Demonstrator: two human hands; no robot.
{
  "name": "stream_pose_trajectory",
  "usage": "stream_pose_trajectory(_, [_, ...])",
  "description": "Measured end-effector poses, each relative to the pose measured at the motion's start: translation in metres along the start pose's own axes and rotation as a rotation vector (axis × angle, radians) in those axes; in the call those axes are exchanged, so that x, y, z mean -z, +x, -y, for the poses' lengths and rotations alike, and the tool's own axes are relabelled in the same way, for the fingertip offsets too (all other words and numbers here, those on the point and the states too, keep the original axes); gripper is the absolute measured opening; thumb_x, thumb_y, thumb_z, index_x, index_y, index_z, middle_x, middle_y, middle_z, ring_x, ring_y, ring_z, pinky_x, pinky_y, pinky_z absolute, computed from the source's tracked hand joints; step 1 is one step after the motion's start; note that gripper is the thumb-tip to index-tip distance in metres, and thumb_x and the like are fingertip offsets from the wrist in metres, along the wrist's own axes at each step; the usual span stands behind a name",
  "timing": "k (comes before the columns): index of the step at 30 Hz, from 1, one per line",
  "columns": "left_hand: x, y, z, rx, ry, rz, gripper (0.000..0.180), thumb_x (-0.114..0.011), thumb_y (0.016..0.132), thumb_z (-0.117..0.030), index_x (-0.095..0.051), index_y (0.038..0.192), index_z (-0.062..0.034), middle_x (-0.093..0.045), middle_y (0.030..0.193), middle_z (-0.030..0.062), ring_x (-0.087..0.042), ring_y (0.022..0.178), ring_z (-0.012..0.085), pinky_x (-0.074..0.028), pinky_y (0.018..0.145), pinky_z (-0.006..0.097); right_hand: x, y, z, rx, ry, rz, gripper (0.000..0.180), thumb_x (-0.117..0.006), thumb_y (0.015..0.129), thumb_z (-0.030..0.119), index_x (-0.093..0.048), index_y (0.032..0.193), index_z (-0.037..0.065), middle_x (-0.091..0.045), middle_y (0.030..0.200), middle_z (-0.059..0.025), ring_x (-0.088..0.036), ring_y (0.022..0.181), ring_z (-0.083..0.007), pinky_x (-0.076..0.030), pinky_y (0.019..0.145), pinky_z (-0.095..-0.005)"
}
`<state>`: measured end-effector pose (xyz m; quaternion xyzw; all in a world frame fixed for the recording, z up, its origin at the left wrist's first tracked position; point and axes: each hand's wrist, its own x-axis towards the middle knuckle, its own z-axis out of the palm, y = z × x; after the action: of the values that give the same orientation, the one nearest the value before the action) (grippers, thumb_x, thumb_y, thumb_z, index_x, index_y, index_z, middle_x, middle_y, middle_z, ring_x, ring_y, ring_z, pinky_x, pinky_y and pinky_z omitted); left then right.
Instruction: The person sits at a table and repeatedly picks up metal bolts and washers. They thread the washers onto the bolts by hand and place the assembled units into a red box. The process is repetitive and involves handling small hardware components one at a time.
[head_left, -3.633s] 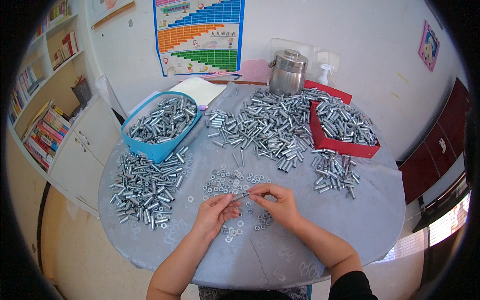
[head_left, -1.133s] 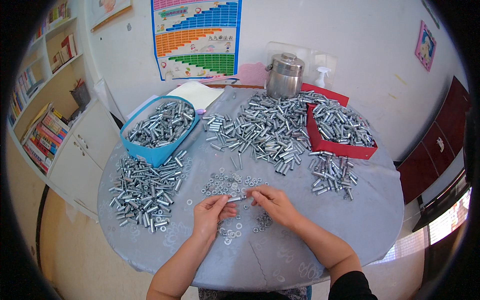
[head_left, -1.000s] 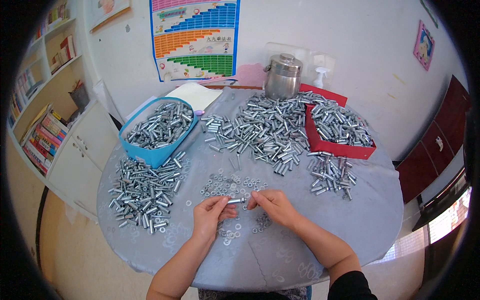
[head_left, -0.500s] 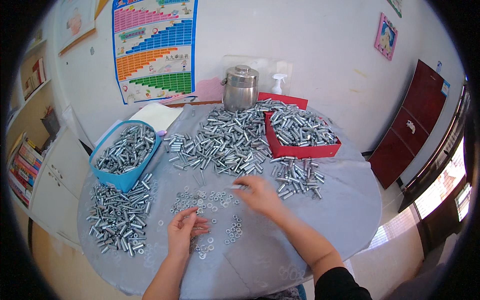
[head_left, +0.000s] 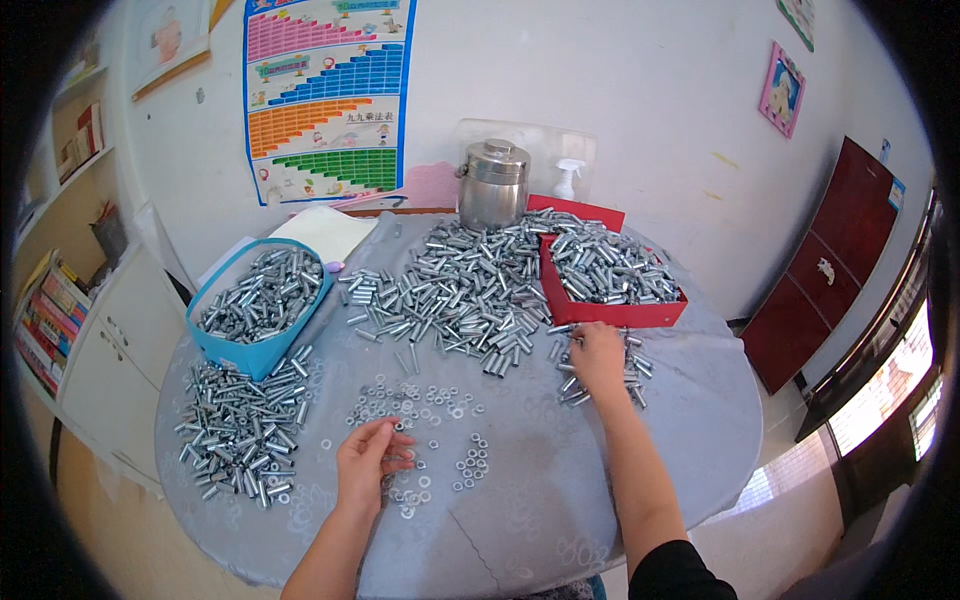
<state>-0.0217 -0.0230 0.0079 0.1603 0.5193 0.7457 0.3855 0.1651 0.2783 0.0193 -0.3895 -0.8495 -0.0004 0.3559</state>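
Observation:
My right hand [head_left: 598, 359] is over the small pile of sleeve anchors [head_left: 636, 372] in front of the red box. Its fingers are closed on one silvery sleeve anchor [head_left: 563, 328], whose end sticks out to the left. Low over the loose nuts and washers [head_left: 376, 404] hangs my left hand [head_left: 366, 462], thumb and forefinger pinched, the other fingers curled loosely. Whatever small piece sits at those fingertips is too small to tell. A separate cluster of nuts [head_left: 471, 464] lies to the right of that hand, and washers [head_left: 408, 500] lie beside its wrist.
A large heap of metal sleeves [head_left: 455, 290] covers the table's back middle. The red box [head_left: 625, 315] and the blue basket [head_left: 255, 357] are full of metal parts. More bolts [head_left: 240, 430] lie at left. A steel pot [head_left: 494, 187] and a spray bottle [head_left: 567, 180] stand behind.
My right hand has moved right and away from me, from above the nuts to the pile by the red box, carrying a metal piece. The left hand has hardly moved. The view has shifted slightly.

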Motion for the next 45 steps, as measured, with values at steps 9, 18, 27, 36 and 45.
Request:
stream_pose_trajectory(9, [0.005, 0.003, 0.003, -0.001, 0.038, 0.008, 0.023, -0.053, 0.087, -0.019, -0.058, 0.101, -0.0023, -0.062, 0.081, 0.0103, -0.059, 0.063, 0.0140, -0.053, 0.054, 0.028, -0.038, 0.004, 0.068, 0.379, 0.305, 0.263, 0.014, -0.058, 0.070, 0.007, -0.063, 0.083, 0.005, -0.059, 0.085, -0.0129, -0.055, 0.086, -0.0311, -0.044, 0.076, -0.0388])
stream_pose_trajectory(18, [0.006, 0.003, 0.003, 0.015, 0.004, 0.018, 0.020, -0.051, 0.088, -0.013, -0.057, 0.102, -0.0007, -0.062, 0.083, 0.0130, -0.059, 0.066, 0.0149, -0.053, 0.056, 0.028, -0.066, 0.019, 0.107, 0.289, 0.251, 0.374, 0.019, -0.065, 0.068, 0.020, -0.059, 0.077, 0.004, -0.060, 0.076, -0.0107, -0.057, 0.078, -0.0295, -0.045, 0.069, -0.0392])
stream_pose_trajectory(27, [0.005, 0.002, 0.001, 0.022, -0.018, 0.035, 0.020, -0.050, 0.088, -0.012, -0.057, 0.102, 0.0004, -0.062, 0.083, 0.0132, -0.059, 0.067, 0.0147, -0.053, 0.057, 0.028, -0.058, 0.019, 0.100, 0.053, 0.455, 0.224, 0.014, -0.062, 0.071, 0.012, -0.062, 0.082, 0.003, -0.062, 0.079, -0.0128, -0.059, 0.074, -0.0240, -0.046, 0.066, -0.0317])
stream_pose_trajectory(36, [-0.004, 0.000, 0.005, -0.064, 0.025, 0.106, 0.021, -0.055, 0.084, -0.007, -0.056, 0.104, 0.0001, -0.063, 0.086, 0.0134, -0.060, 0.070, 0.0148, -0.053, 0.059, 0.027, -0.013, -0.021, 0.113, -0.178, 1.286, 0.718, 0.017, -0.060, 0.083, 0.010, -0.059, 0.097, 0.001, -0.062, 0.089, -0.0044, -0.058, 0.082, -0.0100, -0.045, 0.074, -0.0222])
stream_pose_trajectory(45, [-0.001, 0.001, 0.009, -0.074, 0.042, 0.046, 0.014, -0.059, 0.081, -0.007, -0.059, 0.092, 0.0022, -0.062, 0.076, 0.0120, -0.061, 0.064, 0.0177, -0.054, 0.060, 0.030, -0.004, -0.053, 0.143, -0.032, 1.164, 0.758, 0.016, -0.059, 0.082, 0.013, -0.061, 0.096, 0.004, -0.061, 0.088, -0.0032, -0.055, 0.084, -0.0113, -0.043, 0.076, -0.0265])
